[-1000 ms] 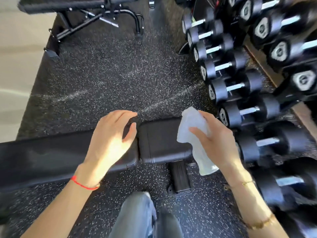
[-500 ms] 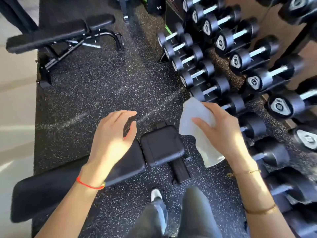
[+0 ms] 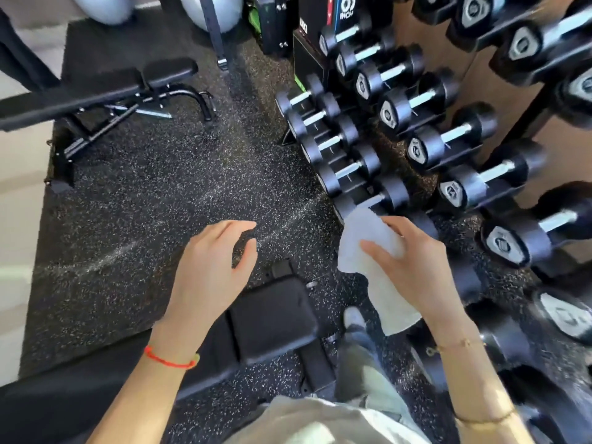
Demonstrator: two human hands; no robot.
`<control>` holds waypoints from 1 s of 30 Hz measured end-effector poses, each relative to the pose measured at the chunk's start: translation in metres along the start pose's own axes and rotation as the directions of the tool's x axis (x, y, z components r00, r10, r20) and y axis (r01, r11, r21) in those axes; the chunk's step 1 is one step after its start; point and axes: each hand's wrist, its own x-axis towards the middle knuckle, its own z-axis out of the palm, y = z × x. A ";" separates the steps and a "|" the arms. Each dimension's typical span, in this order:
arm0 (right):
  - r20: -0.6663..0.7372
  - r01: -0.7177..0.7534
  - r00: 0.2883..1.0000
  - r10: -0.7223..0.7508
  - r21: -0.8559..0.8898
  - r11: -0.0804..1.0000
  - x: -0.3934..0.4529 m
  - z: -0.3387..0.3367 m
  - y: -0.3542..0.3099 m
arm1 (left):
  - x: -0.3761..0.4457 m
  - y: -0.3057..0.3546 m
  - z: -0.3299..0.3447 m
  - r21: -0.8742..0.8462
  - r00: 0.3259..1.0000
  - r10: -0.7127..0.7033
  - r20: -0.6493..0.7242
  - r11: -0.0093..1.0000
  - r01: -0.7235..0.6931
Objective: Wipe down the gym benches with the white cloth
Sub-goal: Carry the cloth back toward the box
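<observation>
White cloth (image 3: 371,251) is clamped in the right hand (image 3: 413,267); the left hand (image 3: 211,270), fingers apart, is held above the bench (image 3: 272,318).

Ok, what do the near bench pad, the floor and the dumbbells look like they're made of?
The near black bench pad: looks like matte vinyl or leather-like upholstery, with soft rounded edges. The black speckled floor: likely rubber matting, going by the pale flecks. The black dumbbells: dull, rubber-looking heads on shiny metal handles.
</observation>
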 end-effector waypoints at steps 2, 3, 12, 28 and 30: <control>0.025 0.039 0.999 -0.039 -0.005 0.999 0.037 -0.014 0.019 | 0.027 0.020 0.018 0.002 0.999 -0.043 -0.017 0.999 0.043; 0.041 0.054 0.998 -0.054 -0.002 0.999 0.056 -0.024 0.027 | 0.041 0.033 0.026 -0.006 0.997 -0.069 -0.028 0.998 0.069; 0.114 0.136 0.985 -0.132 -0.022 0.990 0.195 -0.078 0.067 | 0.144 0.108 0.072 -0.086 0.967 -0.230 -0.106 0.971 0.222; 0.276 0.192 0.941 -0.195 0.037 0.981 0.361 0.009 0.020 | 0.281 0.017 0.083 -0.105 0.917 -0.377 -0.128 0.925 0.366; 0.269 0.184 0.945 -0.186 0.035 0.982 0.395 0.029 0.004 | 0.317 -0.011 0.082 -0.109 0.923 -0.363 -0.127 0.930 0.351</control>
